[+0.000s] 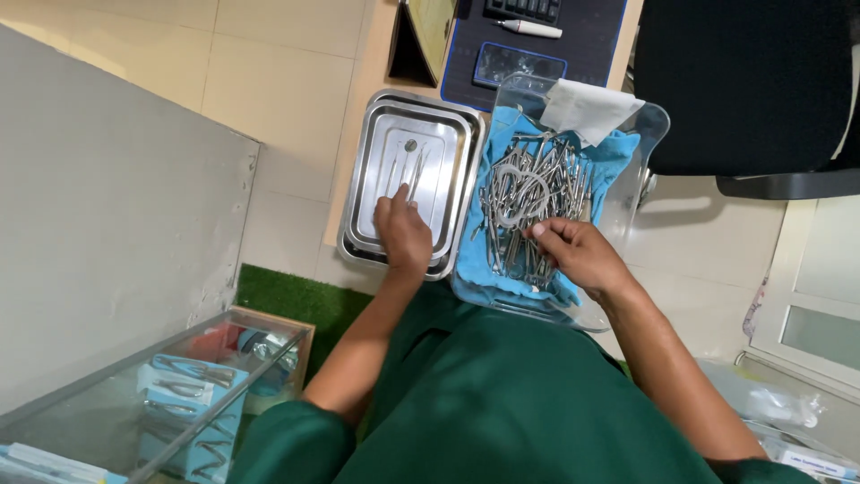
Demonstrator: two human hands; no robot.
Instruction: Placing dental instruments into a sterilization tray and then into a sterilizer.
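Observation:
My left hand (402, 235) rests in a shiny steel tray (376, 143), its fingertips on thin metal instruments (408, 170) lying there. My right hand (578, 253) reaches into a clear plastic box (649, 125) lined with blue cloth (618, 152). Its fingers pinch one piece among a heap of several steel instruments (528, 193). Both sleeves are dark green.
A folded white tissue (587, 108) lies on the box's far corner. Behind are a dark blue mat (591, 45) with a pen (530, 29), and a black chair (743, 81) at right. A glass cabinet (179, 394) with packed instruments stands lower left.

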